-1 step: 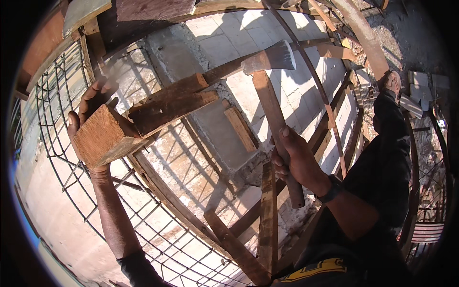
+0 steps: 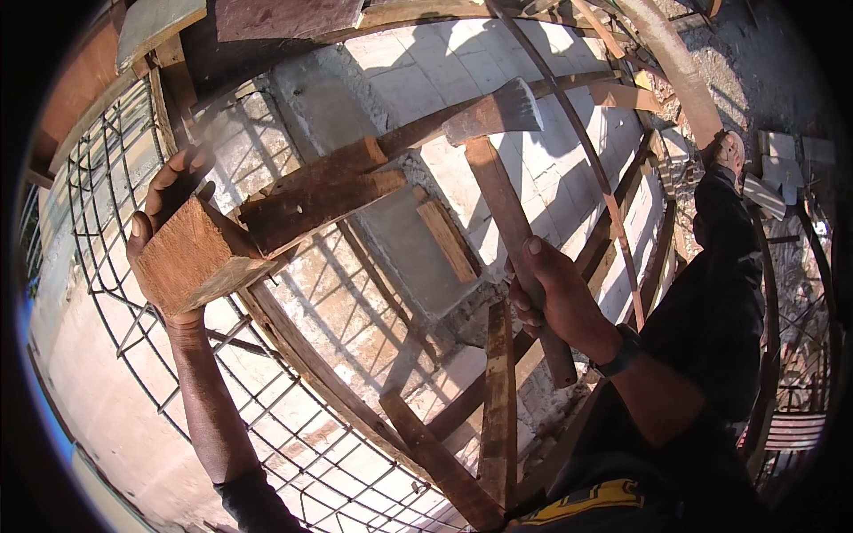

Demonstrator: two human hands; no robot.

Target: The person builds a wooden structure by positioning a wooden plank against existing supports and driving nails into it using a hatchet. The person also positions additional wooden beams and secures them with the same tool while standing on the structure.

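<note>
My right hand [image 2: 569, 306] is closed round the wooden handle of a hatchet [image 2: 508, 204]. Its broad metal head is uppermost, with the cutting edge facing right. At the left, my left hand [image 2: 164, 191] is cupped behind the sawn end of a thick wooden beam [image 2: 200, 258]; the beam hides the palm. Its thumb and curved fingers show past the beam's edges. Set back from the sawn end, a notch with dark side faces is cut in the beam [image 2: 311, 209]. The hatchet is held to the right of the beam, apart from it.
A grid of steel bars [image 2: 275, 413] curves below and left of the beam. Timber pieces [image 2: 498, 400] cross near my body, and a loose offcut [image 2: 447, 238] lies beyond the beam. White tiles [image 2: 551, 178] are at the upper right; a curved bar [image 2: 593, 151] runs across them.
The hatchet's head has shifted slightly left and tilted a little, while the handle's lower end has swung slightly right. My left hand and the beam look almost unmoved.
</note>
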